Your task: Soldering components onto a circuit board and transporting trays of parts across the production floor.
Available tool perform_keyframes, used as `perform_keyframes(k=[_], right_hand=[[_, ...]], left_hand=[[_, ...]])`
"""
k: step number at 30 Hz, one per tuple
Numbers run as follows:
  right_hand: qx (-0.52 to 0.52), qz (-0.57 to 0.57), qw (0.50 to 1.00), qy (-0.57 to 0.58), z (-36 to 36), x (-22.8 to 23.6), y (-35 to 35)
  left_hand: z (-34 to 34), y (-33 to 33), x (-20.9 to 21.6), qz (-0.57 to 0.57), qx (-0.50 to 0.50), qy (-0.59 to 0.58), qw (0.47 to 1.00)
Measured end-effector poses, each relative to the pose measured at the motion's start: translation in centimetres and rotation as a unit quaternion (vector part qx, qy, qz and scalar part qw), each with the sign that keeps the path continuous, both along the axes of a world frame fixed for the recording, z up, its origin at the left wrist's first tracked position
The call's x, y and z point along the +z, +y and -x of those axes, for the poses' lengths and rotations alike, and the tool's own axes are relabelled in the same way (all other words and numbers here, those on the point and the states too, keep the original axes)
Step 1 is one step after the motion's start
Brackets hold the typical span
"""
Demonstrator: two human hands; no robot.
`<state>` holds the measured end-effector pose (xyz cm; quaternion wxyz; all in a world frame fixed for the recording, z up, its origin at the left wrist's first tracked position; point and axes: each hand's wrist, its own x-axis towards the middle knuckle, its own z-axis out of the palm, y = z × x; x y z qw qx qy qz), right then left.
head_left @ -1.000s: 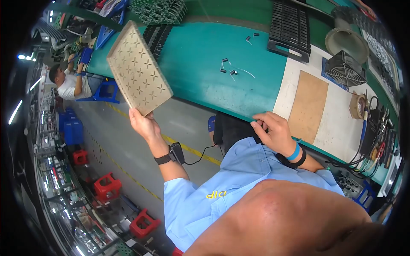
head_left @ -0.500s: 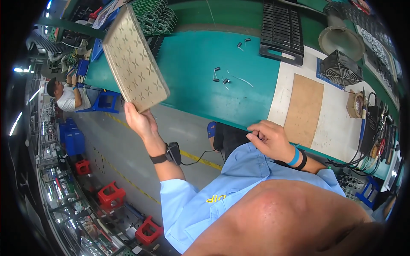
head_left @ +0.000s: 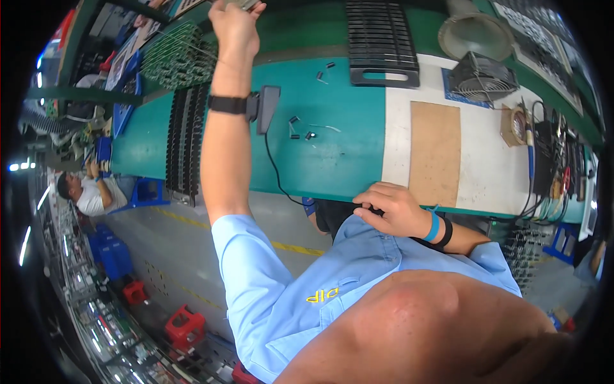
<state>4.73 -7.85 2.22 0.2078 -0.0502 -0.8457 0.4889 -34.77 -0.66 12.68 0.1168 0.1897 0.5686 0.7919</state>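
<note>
My left arm reaches far out over the bench, and my left hand [head_left: 235, 29] is at the top edge of the view. Its fingers are closed on the beige tray [head_left: 247, 4], of which only a sliver shows; the rest is out of view. My right hand [head_left: 395, 210] rests at the bench's front edge with its fingers curled in; whether anything small is in them is hidden. Several small black cylindrical components [head_left: 295, 120] with wire leads lie loose on the green mat [head_left: 332, 168] between my hands.
A black slotted rack [head_left: 384, 78] stands at the back, with black strips [head_left: 185, 137] and green wire racks [head_left: 178, 56] on the left. Right are a brown board [head_left: 435, 153], a fan [head_left: 483, 83] and hand tools [head_left: 563, 179]. A co-worker [head_left: 96, 192] sits far left.
My left hand has swung the tray up and away, from over the bench's front edge to the top of the view. My right hand stays at the bench edge. The view has shifted slightly.
</note>
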Motion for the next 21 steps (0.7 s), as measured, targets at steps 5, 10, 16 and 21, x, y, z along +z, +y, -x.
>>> perform_keyframes(k=[5, 10, 16, 21], right_hand=[[0.029, 0.005, 0.999, 0.026, 1.1, -0.6, 0.3], [0.032, 0.005, 0.999, 0.017, 1.1, -1.0, 2.0], [0.093, 0.041, 0.995, -0.005, 2.2, 2.5, 1.1], [0.072, 0.136, 0.965, -0.213, 2.9, 7.3, -2.1]], left_hand=[[7.9, 4.1, -8.8, 0.079, 0.011, 0.031, 0.996], [7.0, 10.2, -13.3, 0.051, 0.201, 0.004, 0.978], [17.4, 2.3, -15.0, 0.003, -0.146, -0.008, 0.989], [10.5, -1.3, -9.0, 0.223, 0.007, -0.018, 0.975]])
